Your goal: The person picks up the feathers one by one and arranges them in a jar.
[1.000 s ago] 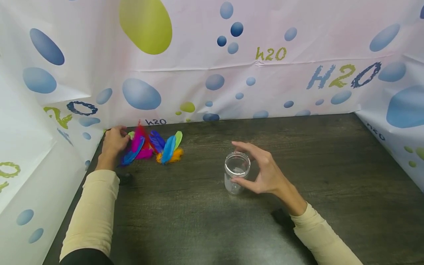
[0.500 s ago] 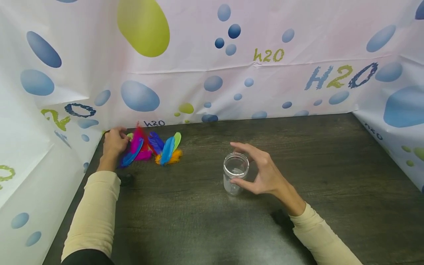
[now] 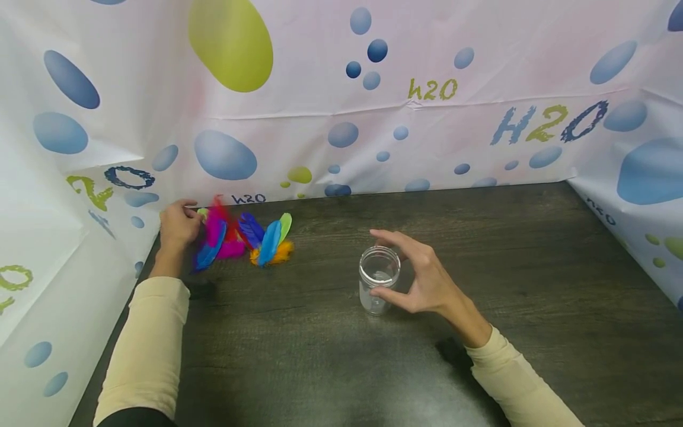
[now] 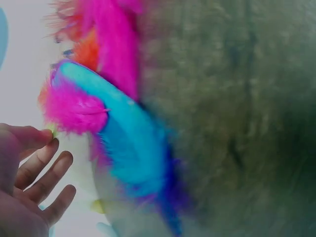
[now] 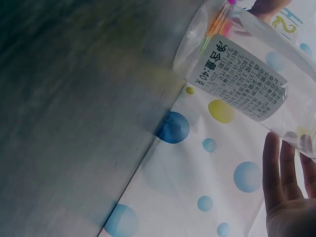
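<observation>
At the table's back left corner, my left hand [image 3: 178, 225] pinches the tip of a light green feather [image 4: 53, 129] between thumb and index finger; its other fingers are spread loosely. Most of that feather is hidden behind a pile of feathers, with magenta ones [image 4: 76, 106] and a bright blue one [image 4: 136, 143] in front. My right hand [image 3: 421, 279] holds a clear jar [image 3: 375, 302] near its rim, thumb on the near side and fingers on the far side. The jar stands upright and uncapped on the table, with a printed label [image 5: 242, 79] on its side.
To the right of the pile lie more feathers: a purple one [image 3: 252, 229], a light blue one [image 3: 271, 242], a green one [image 3: 286, 223] and orange fluff [image 3: 284, 251]. White printed sheets [image 3: 320, 89] wall in the dark wooden table [image 3: 299, 356] at the back and both sides.
My left hand has shifted a little to the left, and the green, magenta and blue feathers beside it have moved left too. My right hand and the jar stay put.
</observation>
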`<state>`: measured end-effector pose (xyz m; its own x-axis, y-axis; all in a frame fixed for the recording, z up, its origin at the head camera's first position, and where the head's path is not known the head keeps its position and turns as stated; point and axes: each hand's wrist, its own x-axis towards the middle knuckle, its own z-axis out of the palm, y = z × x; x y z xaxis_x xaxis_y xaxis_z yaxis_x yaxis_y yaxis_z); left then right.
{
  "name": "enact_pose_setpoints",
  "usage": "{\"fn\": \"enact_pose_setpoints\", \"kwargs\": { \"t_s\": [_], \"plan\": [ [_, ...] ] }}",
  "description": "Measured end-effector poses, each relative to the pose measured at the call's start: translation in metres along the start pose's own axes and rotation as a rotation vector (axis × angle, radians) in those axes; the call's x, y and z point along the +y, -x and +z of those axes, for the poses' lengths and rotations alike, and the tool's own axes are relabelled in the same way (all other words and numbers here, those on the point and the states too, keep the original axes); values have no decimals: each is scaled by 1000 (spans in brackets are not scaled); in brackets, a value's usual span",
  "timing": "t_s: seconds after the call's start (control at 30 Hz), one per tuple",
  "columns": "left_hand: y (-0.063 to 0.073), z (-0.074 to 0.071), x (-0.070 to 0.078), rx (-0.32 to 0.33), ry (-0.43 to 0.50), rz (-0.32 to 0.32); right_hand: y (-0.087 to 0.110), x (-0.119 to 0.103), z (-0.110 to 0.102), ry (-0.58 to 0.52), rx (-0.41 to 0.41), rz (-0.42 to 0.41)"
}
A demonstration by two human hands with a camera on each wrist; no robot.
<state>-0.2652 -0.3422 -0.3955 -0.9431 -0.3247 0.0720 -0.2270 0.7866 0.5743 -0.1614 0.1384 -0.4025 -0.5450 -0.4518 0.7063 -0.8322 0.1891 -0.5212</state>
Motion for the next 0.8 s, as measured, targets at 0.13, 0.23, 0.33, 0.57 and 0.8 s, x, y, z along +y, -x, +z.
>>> {"fn": "enact_pose_setpoints", "kwargs": {
  "t_s": [0.13,0.23,0.33,0.57,0.8],
  "plan": [
    [3,-11,7,96,29,24,1,0,1,5,-1,4],
    [5,-20,16,176,56,47,2,0,1,8,-4,6],
    [7,-28,25,245,96,70,2,0,1,9,-5,2],
    [10,-40,42,368,155,190,4,1,2,9,6,-19],
    [17,-49,54,422,175,226,6,1,4,10,5,-23]
  ]
}}
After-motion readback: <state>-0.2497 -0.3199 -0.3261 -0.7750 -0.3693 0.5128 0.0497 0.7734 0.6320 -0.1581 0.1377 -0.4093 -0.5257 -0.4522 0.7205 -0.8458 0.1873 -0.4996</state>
